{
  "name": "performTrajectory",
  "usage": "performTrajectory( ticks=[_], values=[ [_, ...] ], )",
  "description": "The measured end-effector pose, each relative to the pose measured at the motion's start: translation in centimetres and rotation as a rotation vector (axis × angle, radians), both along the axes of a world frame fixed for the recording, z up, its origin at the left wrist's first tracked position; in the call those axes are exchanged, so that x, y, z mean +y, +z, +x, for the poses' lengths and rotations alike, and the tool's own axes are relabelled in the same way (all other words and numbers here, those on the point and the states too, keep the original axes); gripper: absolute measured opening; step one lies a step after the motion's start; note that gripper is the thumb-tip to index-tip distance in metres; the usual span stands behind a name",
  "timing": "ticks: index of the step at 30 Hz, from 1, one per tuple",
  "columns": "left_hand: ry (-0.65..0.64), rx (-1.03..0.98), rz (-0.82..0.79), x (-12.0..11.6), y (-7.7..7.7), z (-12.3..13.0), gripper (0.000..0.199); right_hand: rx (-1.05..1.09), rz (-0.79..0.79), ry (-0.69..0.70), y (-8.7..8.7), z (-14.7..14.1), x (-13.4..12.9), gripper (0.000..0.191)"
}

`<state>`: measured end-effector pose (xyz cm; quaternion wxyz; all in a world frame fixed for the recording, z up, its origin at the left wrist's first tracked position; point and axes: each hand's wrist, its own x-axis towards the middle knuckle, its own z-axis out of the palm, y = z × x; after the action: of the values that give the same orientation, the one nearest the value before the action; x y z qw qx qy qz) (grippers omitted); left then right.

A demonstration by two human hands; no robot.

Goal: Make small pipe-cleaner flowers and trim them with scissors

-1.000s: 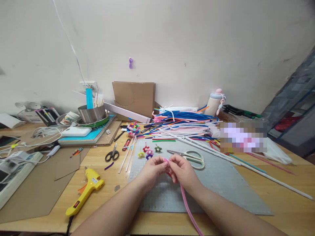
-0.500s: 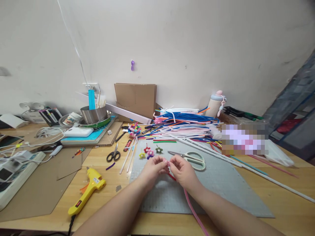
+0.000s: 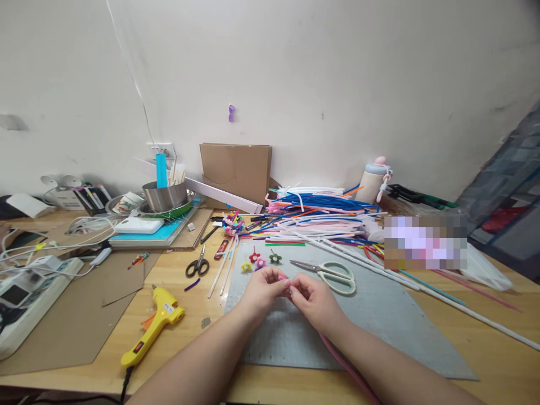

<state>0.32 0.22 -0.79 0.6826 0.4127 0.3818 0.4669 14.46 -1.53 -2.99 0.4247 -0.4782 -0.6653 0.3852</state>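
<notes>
My left hand (image 3: 265,289) and my right hand (image 3: 313,297) meet fingertip to fingertip above the grey cutting mat (image 3: 379,337). Both are pinched closed on a pink pipe cleaner (image 3: 343,360), whose long tail runs under my right forearm to the bottom edge. The bit between the fingertips is small and mostly hidden. Some red shows just below the fingers, too covered to make out. Small pipe-cleaner flowers lie beyond my left hand: a red one (image 3: 254,257), a yellow one (image 3: 246,267), a pink one and a dark green one (image 3: 275,257). Pale-green-handled scissors (image 3: 337,277) rest beyond my right hand.
A yellow glue gun (image 3: 158,326) and black scissors (image 3: 197,263) lie to the left. Bundled pipe cleaners (image 3: 320,202) pile up at the back, near a bottle (image 3: 373,183). A power strip (image 3: 42,304) with cables sits far left; cardboard (image 3: 236,174) leans on the wall.
The view has shifted slightly, so everything sits a little further right. The pink tail lies further under my right forearm, and less red shows below the fingers. Both hands keep their pinch.
</notes>
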Motion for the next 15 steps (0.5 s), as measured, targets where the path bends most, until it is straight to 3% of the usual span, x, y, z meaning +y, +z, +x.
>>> performTrajectory(
  ticks=[8, 15],
  values=[
    [-0.007, -0.002, -0.055, -0.1, 0.0, -0.1, 0.036, 0.065, -0.036, -0.034, 0.9, 0.1, -0.3, 0.023],
    [-0.064, 0.015, -0.028, 0.0, -0.4, -0.1, 0.035, 0.228, -0.233, 0.039, 1.4, -0.1, -0.2, 0.031]
  ],
)
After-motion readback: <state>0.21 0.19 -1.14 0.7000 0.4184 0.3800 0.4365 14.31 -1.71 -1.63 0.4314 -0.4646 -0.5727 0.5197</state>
